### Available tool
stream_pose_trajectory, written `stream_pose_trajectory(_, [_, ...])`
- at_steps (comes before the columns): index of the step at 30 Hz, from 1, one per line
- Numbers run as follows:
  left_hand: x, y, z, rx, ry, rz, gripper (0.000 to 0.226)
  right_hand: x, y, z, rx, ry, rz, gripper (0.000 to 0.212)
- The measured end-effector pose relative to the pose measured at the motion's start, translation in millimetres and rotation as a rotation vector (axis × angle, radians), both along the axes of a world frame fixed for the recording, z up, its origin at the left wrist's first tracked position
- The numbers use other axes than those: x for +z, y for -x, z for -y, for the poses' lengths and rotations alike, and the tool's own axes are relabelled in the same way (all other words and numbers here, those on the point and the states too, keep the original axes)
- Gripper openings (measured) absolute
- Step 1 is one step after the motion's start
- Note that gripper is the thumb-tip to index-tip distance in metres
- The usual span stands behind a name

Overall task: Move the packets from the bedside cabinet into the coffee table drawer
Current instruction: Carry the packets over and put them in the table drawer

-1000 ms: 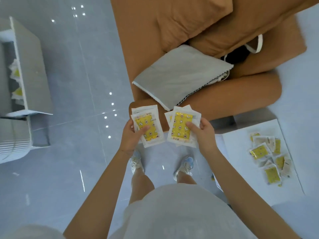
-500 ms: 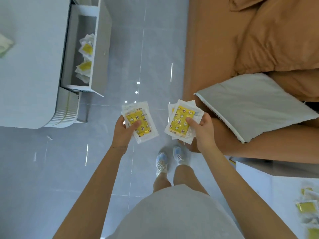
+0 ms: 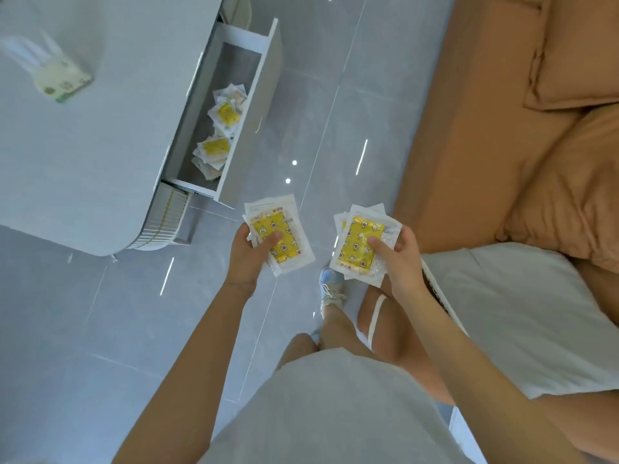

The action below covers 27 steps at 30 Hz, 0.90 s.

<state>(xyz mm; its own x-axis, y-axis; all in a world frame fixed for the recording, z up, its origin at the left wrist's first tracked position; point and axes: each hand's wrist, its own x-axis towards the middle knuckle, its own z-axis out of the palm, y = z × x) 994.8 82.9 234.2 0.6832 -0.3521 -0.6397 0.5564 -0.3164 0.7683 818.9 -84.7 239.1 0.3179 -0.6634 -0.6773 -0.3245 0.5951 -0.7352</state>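
My left hand (image 3: 246, 256) grips a small stack of white packets with yellow patterned centres (image 3: 279, 237), thumb on top. My right hand (image 3: 400, 259) holds a second stack of the same packets (image 3: 360, 244), thumb pressed on the top one. Both stacks hover over the grey floor. The white coffee table (image 3: 100, 155) stands at the upper left, and its drawer (image 3: 264, 95) is pulled open toward me. Several packets (image 3: 222, 128) lie inside the drawer. The bedside cabinet is out of view.
An orange bed (image 3: 485, 145) with an orange duvet fills the right side, and a grey-white pillow (image 3: 522, 316) lies on its near edge. A tissue pack (image 3: 57, 78) sits on the coffee table. Glossy grey floor tiles (image 3: 318, 112) run between table and bed.
The view has swung left: the coffee table and open drawer are now larger and closer, and the cabinet with packets has left the frame. Both hands keep their stacks.
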Motion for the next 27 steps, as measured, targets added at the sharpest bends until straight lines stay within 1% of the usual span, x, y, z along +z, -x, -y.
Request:
stream_pose_trajectory(4, [5,-46,21,0.103,0.006,-0.005,0.034,12,-69,28,0.083,0.032,0.027,0.031])
stream_pose_trajectory(11, [-6,-139,33,0.243,0.005,-0.026,0.026,15,-199,67,0.138,0.025,0.062,0.036])
stream_pose_trajectory(14, [-16,-182,35,0.268,0.003,-0.047,0.022,10,-253,82,0.164,0.036,0.063,0.031])
stream_pose_trajectory(16, [-18,-208,35,0.266,0.002,-0.039,0.021,8,-284,89,0.155,0.045,0.069,0.032])
stream_pose_trajectory(20, [-20,-252,37,0.297,-0.012,-0.038,0.02,10,-344,103,0.213,0.066,0.07,0.035])
stream_pose_trajectory(23, [-24,-279,42,0.333,-0.027,-0.07,0.02,10,-385,113,0.235,0.064,0.065,0.033])
stream_pose_trajectory(27, [-32,-309,56,0.437,-0.049,-0.131,0.022,4,-440,130,0.298,0.062,0.038,0.03])
